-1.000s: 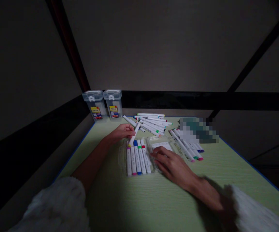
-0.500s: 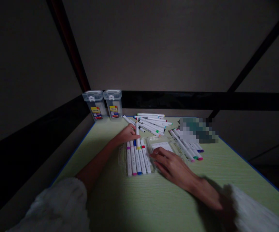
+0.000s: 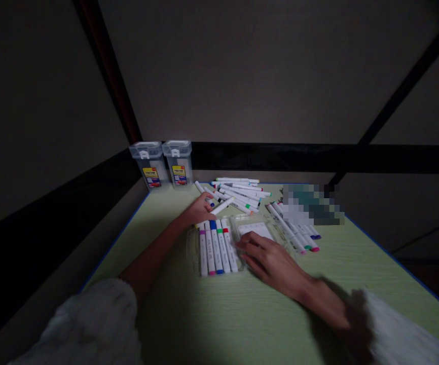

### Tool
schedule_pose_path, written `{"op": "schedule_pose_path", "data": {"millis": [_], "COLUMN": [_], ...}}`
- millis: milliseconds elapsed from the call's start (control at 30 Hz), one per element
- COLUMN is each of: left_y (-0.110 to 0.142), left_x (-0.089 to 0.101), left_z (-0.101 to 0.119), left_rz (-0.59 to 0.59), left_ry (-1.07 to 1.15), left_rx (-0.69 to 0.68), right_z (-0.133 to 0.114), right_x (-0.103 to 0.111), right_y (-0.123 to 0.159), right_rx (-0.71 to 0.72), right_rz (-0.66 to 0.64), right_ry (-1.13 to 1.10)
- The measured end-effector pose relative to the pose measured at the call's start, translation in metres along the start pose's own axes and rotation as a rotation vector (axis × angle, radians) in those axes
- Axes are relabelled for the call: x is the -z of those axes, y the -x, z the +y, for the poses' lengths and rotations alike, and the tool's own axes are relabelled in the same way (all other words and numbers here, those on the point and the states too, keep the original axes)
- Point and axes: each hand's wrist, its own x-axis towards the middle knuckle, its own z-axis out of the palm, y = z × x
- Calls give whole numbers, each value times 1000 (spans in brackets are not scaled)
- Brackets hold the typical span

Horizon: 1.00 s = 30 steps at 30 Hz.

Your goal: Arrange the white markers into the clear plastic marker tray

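My left hand (image 3: 195, 213) is closed on a white marker (image 3: 223, 206), held slanted over the far end of a clear plastic case (image 3: 192, 253). A yellow band shows below the hand, at the marker's near-left end. In the case's left half several white markers (image 3: 219, 251) lie side by side, with purple, blue, green and red bands. My right hand (image 3: 270, 261) rests open, fingers loosely bent, at the case's right half, where a white paper insert (image 3: 255, 230) shows. Its fingertips are close to the rightmost marker of the row.
Behind the case lies a loose pile of white markers (image 3: 238, 192). To the right is another group of markers (image 3: 293, 230), beside a pixelated patch (image 3: 313, 205). Two lidded clear boxes (image 3: 153, 170) stand at the back left. Blue edging runs round the pale green table (image 3: 212, 319).
My left hand has tipped the marker from nearly upright over the row to a slant, its yellow end swinging left. My right hand has stayed in place.
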Motion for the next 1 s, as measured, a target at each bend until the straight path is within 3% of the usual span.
{"op": "schedule_pose_path", "data": {"millis": [367, 1000], "left_y": [7, 32], "left_x": [-1, -27], "left_z": [18, 56], "left_rz": [24, -172], "left_ry": [49, 358], "left_rx": [-47, -11], "right_z": [-1, -3], "right_x": [1, 2], "right_y": [0, 1], "right_rx": [6, 90], "right_rz": [6, 61], "right_ry": [-11, 20]}}
